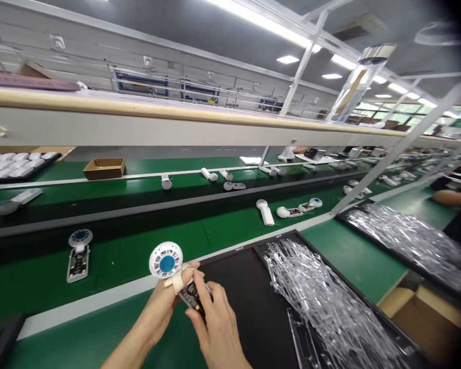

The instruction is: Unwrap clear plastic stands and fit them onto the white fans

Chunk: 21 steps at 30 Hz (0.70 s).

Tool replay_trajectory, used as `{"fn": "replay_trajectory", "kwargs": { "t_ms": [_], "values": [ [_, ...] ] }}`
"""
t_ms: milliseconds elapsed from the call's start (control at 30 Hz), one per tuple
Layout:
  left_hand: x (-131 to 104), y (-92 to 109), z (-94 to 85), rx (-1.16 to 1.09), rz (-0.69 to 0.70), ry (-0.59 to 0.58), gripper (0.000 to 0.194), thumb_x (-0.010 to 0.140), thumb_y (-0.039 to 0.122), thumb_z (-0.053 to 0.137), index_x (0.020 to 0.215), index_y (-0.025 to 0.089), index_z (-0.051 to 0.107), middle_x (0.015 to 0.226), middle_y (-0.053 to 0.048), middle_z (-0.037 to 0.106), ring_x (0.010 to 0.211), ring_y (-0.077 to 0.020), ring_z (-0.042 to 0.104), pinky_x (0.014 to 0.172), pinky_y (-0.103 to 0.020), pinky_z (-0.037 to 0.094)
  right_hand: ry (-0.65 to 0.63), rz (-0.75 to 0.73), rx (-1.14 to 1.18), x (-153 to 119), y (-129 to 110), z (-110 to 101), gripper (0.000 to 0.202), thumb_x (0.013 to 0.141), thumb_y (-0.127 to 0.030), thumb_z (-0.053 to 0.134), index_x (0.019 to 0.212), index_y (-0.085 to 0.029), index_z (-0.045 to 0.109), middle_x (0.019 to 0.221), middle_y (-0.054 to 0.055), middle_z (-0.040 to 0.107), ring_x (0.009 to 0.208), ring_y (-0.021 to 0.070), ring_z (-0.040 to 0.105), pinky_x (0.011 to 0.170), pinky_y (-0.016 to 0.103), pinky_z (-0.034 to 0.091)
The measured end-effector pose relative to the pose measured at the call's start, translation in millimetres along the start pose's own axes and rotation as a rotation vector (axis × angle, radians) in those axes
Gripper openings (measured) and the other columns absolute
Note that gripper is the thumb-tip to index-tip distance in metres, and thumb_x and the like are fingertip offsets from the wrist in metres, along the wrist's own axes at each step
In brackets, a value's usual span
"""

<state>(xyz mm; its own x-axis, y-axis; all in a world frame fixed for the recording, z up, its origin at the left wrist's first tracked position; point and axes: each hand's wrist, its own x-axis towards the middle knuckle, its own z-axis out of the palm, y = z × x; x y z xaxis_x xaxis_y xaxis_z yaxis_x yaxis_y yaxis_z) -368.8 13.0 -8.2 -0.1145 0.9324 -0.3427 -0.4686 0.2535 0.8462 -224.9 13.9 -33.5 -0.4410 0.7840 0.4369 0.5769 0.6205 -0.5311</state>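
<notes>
A white handheld fan (166, 260) with a blue centre is held tilted over the near edge of the green line. My left hand (169, 297) is wrapped round its neck and handle, with a pale wrap on one finger. The handle is uncovered and shows a dark circuit board (192, 297). My right hand (215, 312) presses its fingers on this open handle from the right. Beside my hands lies a black tray (246, 302) with a heap of clear plastic pieces (315, 297).
Another uncovered fan (79, 256) lies on the green belt (130, 246) at the left. More fans (266, 212) lie farther along. A small brown box (105, 169) stands beyond. A second tray of clear pieces (407, 241) and a person's arm (455, 198) are at the right.
</notes>
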Motion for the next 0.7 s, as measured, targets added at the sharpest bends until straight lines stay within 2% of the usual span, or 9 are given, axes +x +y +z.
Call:
{"fn": "replay_trajectory", "kwargs": {
  "t_ms": [67,133,200,233,300,433,533,600,700],
  "values": [
    [-6,-5,2.1,0.064,0.034,0.089,0.048,0.064,0.050,0.073,0.098,0.018,0.066,0.107,-0.011,0.067,0.101,-0.0289,0.060,0.085,-0.035,0.046,0.043,0.152,0.136,1,-5,1,0.045,0.093,-0.035,0.040,0.138,-0.030,0.038,0.103,0.006,0.062,0.090,0.0200,0.062,0.074,0.030,0.053],
    [-11,-8,8.5,0.082,0.094,0.155,0.048,0.060,0.049,0.076,0.095,0.018,0.067,0.107,-0.011,0.067,0.102,-0.0304,0.060,0.084,-0.035,0.047,0.179,0.402,0.302,7,-6,6,0.036,0.094,-0.036,0.033,0.122,-0.023,0.051,0.093,0.004,0.064,0.083,0.0176,0.063,0.071,0.027,0.052],
    [-16,-11,17.5,0.092,0.163,0.201,0.048,0.058,0.049,0.077,0.094,0.018,0.067,0.106,-0.011,0.067,0.102,-0.0312,0.060,0.086,-0.036,0.048,0.320,0.619,0.421,17,-2,10,0.038,0.094,-0.042,0.029,0.090,-0.020,0.060,0.073,0.002,0.063,0.068,0.0164,0.061,0.063,0.025,0.049],
    [-18,-13,21.9,0.101,0.205,0.227,0.048,0.058,0.049,0.077,0.093,0.018,0.067,0.105,-0.010,0.068,0.101,-0.0312,0.060,0.086,-0.037,0.048,0.361,0.677,0.453,22,1,11,0.043,0.093,-0.045,0.029,0.073,-0.020,0.058,0.063,0.001,0.060,0.061,0.0160,0.059,0.058,0.025,0.047],
    [-18,-18,28.0,0.133,0.283,0.270,0.047,0.056,0.051,0.077,0.090,0.020,0.068,0.101,-0.009,0.068,0.097,-0.0310,0.062,0.086,-0.037,0.048,0.392,0.699,0.487,30,6,10,0.050,0.092,-0.050,0.029,0.055,-0.022,0.049,0.051,0.000,0.053,0.051,0.0147,0.053,0.054,0.025,0.042],
    [-10,-32,25.3,0.201,0.332,0.301,0.048,0.047,0.056,0.079,0.080,0.023,0.068,0.084,-0.008,0.071,0.084,-0.0317,0.065,0.084,-0.040,0.050,0.407,0.568,0.490,29,12,0,0.050,0.094,-0.045,0.029,0.055,-0.021,0.048,0.054,0.000,0.053,0.051,0.0129,0.051,0.055,0.025,0.038],
    [1,-47,17.4,0.184,0.270,0.284,0.047,0.045,0.057,0.079,0.077,0.025,0.068,0.080,-0.008,0.072,0.083,-0.0337,0.065,0.081,-0.041,0.051,0.407,0.533,0.449,23,13,3,0.049,0.095,-0.041,0.028,0.055,-0.021,0.049,0.056,0.000,0.055,0.053,0.0126,0.052,0.057,0.025,0.038],
    [9,-56,13.6,0.180,0.203,0.279,0.045,0.045,0.055,0.079,0.076,0.024,0.068,0.079,-0.008,0.072,0.085,-0.0345,0.065,0.079,-0.041,0.052,0.399,0.577,0.420,22,16,12,0.050,0.096,-0.039,0.027,0.054,-0.021,0.047,0.055,0.000,0.055,0.052,0.0126,0.052,0.056,0.025,0.038],
    [28,-59,6.4,0.166,0.044,0.302,0.048,0.051,0.052,0.078,0.085,0.021,0.069,0.082,-0.008,0.071,0.083,-0.0314,0.066,0.070,-0.038,0.054,0.290,0.630,0.323,22,28,25,0.047,0.096,-0.038,0.030,0.056,-0.022,0.049,0.055,0.000,0.057,0.052,0.0132,0.055,0.054,0.024,0.039]
  ]
}}
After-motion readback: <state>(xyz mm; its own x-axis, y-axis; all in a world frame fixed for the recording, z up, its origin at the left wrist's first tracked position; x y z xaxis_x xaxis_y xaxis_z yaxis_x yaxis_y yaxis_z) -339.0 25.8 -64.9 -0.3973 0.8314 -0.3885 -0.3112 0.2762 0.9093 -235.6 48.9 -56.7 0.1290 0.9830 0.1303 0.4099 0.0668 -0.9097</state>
